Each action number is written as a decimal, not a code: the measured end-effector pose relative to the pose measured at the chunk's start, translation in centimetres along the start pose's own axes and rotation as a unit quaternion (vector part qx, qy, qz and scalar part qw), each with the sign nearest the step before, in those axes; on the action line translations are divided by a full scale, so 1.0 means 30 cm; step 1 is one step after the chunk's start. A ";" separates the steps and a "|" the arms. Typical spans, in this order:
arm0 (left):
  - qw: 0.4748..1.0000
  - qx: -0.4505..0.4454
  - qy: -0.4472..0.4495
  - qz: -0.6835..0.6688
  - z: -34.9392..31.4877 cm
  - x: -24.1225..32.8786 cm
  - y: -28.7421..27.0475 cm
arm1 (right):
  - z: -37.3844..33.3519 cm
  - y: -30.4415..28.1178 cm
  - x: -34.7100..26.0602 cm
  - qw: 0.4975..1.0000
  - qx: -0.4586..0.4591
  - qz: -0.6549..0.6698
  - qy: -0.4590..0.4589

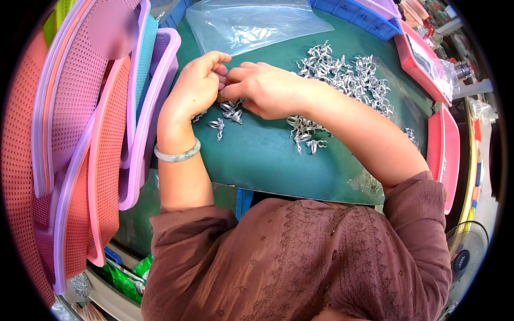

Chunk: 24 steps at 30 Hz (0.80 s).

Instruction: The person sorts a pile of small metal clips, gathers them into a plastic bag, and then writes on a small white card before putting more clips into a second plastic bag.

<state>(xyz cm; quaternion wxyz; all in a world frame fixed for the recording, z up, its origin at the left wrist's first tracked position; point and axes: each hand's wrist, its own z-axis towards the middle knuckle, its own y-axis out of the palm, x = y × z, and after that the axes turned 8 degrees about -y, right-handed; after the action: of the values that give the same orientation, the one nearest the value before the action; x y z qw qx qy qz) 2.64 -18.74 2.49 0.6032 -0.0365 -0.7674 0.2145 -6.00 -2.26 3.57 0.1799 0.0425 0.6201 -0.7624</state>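
Observation:
My left hand [194, 85] and my right hand [265, 88] meet fingertip to fingertip over the green tabletop [257, 166]. Both have curled, pinching fingers; whatever sits between them is hidden. Under and beside my hands lie a few silvery metal pieces, each a small ring with a wavy tail. One such wavy-tailed ring [217, 127] lies apart, nearest my left wrist. A large heap of the same rings [342, 75] spreads beyond my right forearm, and several more rings [304, 131] lie on its near side.
Stacked perforated plastic baskets [110, 160] in pink, purple and teal crowd the left. A clear plastic bag [257, 24] lies flat at the far side, by a blue crate [358, 20]. Pink trays [441, 155] line the right edge; a fan [465, 262] stands lower right.

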 end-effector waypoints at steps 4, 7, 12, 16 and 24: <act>0.998 0.004 0.005 0.063 0.000 -0.003 -0.009 | -0.002 -0.003 0.022 0.999 -0.002 0.042 0.031; 0.992 -0.025 0.035 0.115 -0.012 0.008 -0.005 | -0.020 -0.015 0.032 0.998 0.000 0.042 0.054; 0.989 -0.034 0.036 0.142 -0.021 0.023 -0.007 | -0.028 -0.004 0.025 0.998 0.053 0.025 0.029; 0.990 -0.023 -0.006 0.140 -0.018 0.032 -0.020 | -0.026 -0.018 0.024 0.998 0.017 0.013 0.055; 0.994 0.108 0.010 -0.025 -0.020 0.045 -0.023 | -0.043 -0.062 0.001 0.996 0.035 0.063 0.057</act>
<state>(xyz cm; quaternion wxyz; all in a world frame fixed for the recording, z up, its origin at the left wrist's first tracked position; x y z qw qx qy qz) 2.99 -18.78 4.09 0.6168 0.0458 -0.7341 0.2803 -6.84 -0.73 5.01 0.1906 0.1309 0.5987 -0.7669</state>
